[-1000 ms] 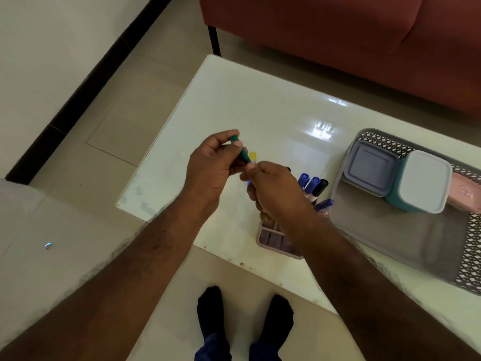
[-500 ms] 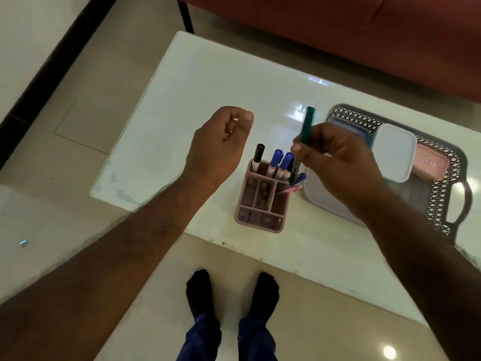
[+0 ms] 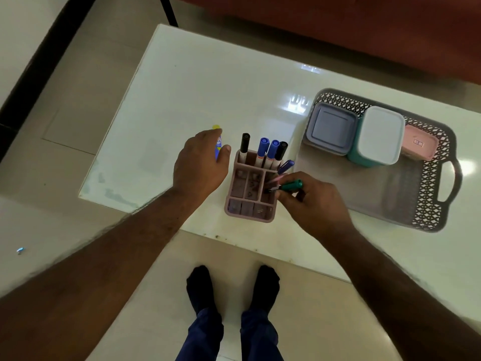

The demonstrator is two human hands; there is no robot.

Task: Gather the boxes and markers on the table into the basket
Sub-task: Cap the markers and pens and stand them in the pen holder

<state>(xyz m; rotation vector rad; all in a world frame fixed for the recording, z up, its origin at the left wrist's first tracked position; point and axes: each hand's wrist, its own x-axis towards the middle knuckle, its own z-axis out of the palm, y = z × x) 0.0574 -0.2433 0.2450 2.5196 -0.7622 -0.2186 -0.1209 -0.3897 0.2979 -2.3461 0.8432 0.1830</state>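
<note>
A pink marker holder (image 3: 250, 209) stands near the table's front edge with several black and blue markers (image 3: 263, 148) upright in its back row. My right hand (image 3: 315, 204) grips a green marker (image 3: 291, 185), which lies almost level with its tip over the holder's right compartment. My left hand (image 3: 200, 162) rests palm down on a blue marker with a yellow cap (image 3: 218, 148) lying on the table left of the holder, index finger and thumb on either side of it. The grey basket (image 3: 429, 204) at the right holds a grey-blue box (image 3: 330, 126), a teal box with a white lid (image 3: 380, 134) and a pink box (image 3: 419, 144).
The white glossy table (image 3: 182, 87) ends just in front of the holder, with my feet (image 3: 200, 282) on the tiled floor below. A red sofa (image 3: 338, 27) runs along the far side. A dark table leg (image 3: 169, 11) shows at the back left corner.
My right hand brought the green marker down from upright beside the basket to the holder's right compartment. My left hand dropped from mid-air onto the blue marker on the table.
</note>
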